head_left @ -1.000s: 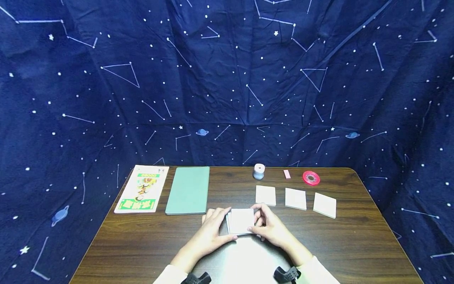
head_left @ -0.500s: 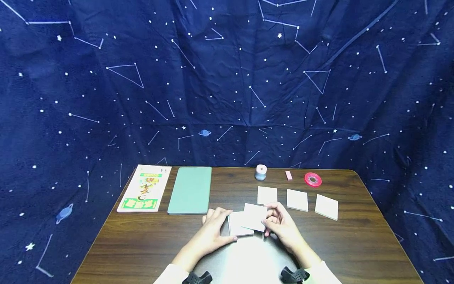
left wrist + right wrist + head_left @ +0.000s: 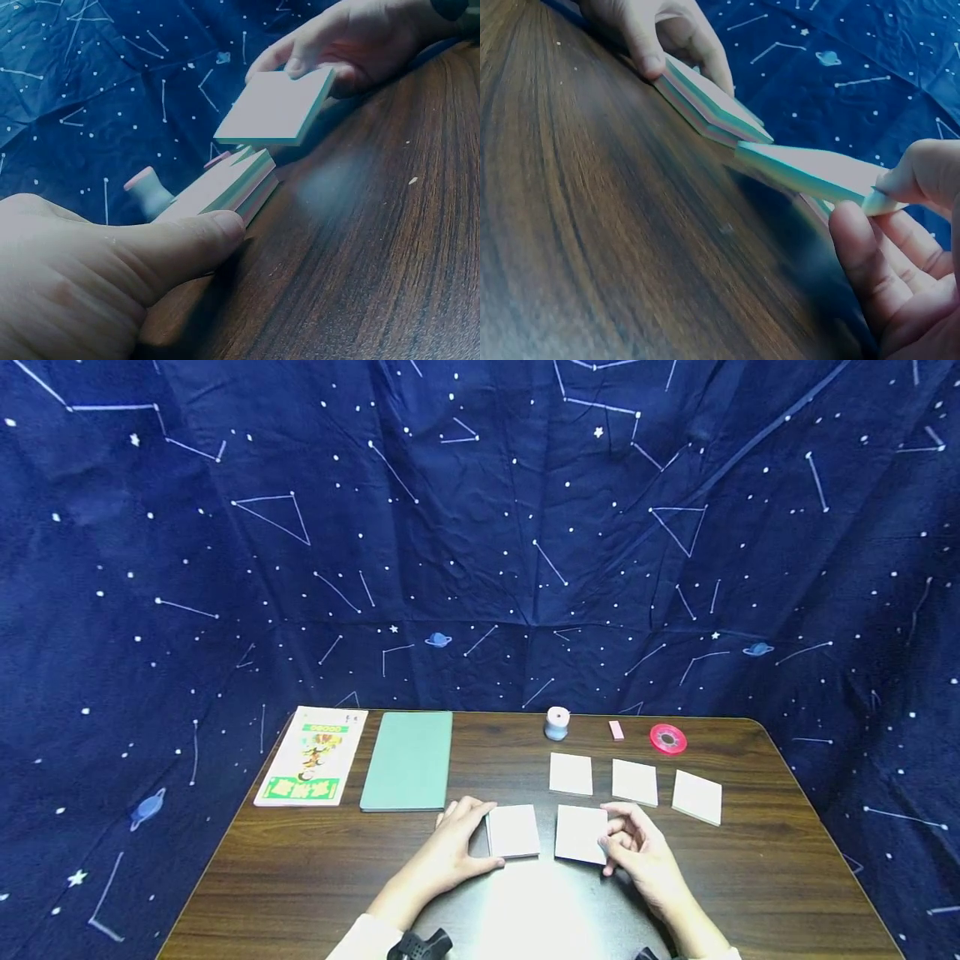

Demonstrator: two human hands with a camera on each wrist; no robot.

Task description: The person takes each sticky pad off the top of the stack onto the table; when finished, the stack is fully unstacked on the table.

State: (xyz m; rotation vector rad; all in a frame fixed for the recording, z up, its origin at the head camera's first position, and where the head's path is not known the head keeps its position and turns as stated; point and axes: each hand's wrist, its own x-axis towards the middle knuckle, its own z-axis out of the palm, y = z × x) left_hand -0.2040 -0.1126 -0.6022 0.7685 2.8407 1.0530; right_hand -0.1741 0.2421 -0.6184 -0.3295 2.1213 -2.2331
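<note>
A stack of pale sticky-note pads (image 3: 513,831) (image 3: 225,187) (image 3: 709,105) lies on the brown table (image 3: 300,877). My left hand (image 3: 456,842) (image 3: 112,262) grips its left side, thumb along the near edge. My right hand (image 3: 633,847) (image 3: 900,225) pinches a separate pad (image 3: 581,833) (image 3: 274,109) (image 3: 810,174) by its right edge. It hangs just above the table, to the right of the stack and clear of it.
Three more pads (image 3: 571,773) (image 3: 634,781) (image 3: 697,797) lie in a row behind. Further back stand a small white spool (image 3: 557,723), a pink eraser (image 3: 616,730) and a red tape roll (image 3: 667,738). A green book (image 3: 408,760) and a colourful booklet (image 3: 312,756) lie at the left.
My right hand lifted one pad off the stack and carried it to the right. The left hand kept its hold on the stack.
</note>
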